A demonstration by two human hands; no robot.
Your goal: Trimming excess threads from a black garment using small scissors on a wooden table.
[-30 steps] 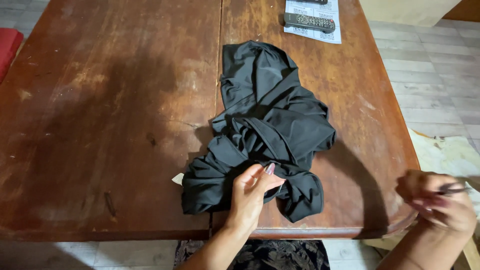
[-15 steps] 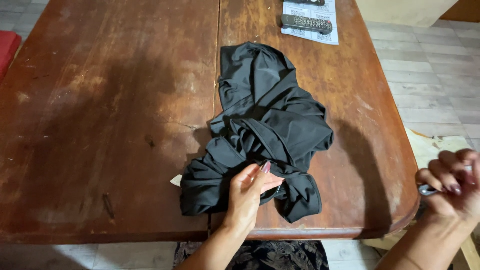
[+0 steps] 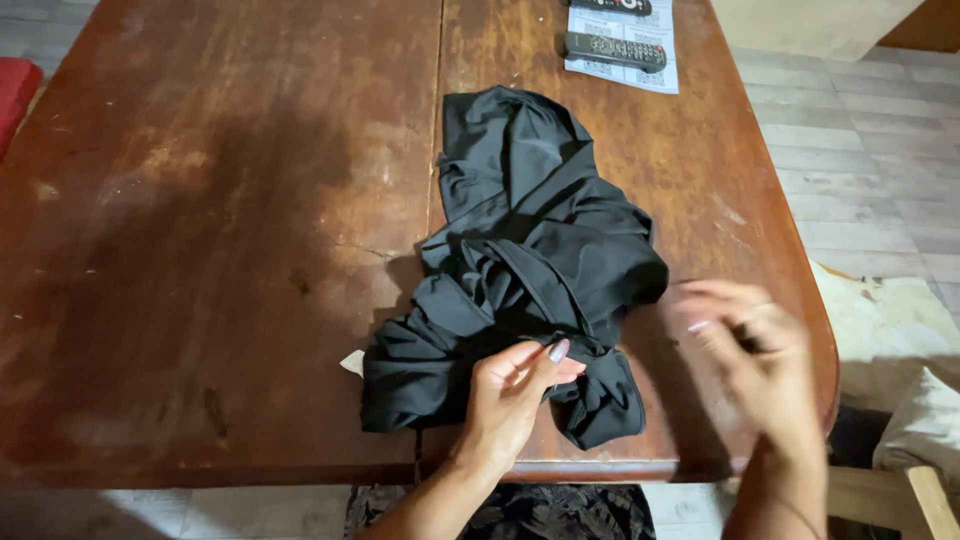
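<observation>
Lying crumpled near the front edge of the wooden table (image 3: 200,250), the black garment (image 3: 520,280) looks light, limp and a little slick, so I judge it will slide and sag rather than hold any shape; take it by a seam or hem, not the loose middle. Your left hand (image 3: 515,395) pinches a fold at its near end, fingers closed on the cloth. Your right hand (image 3: 750,350) hovers just beside the garment, blurred; whether it is open or closed you cannot tell. Two remotes (image 3: 615,48) rest on a paper sheet (image 3: 655,78) at the far edge.
</observation>
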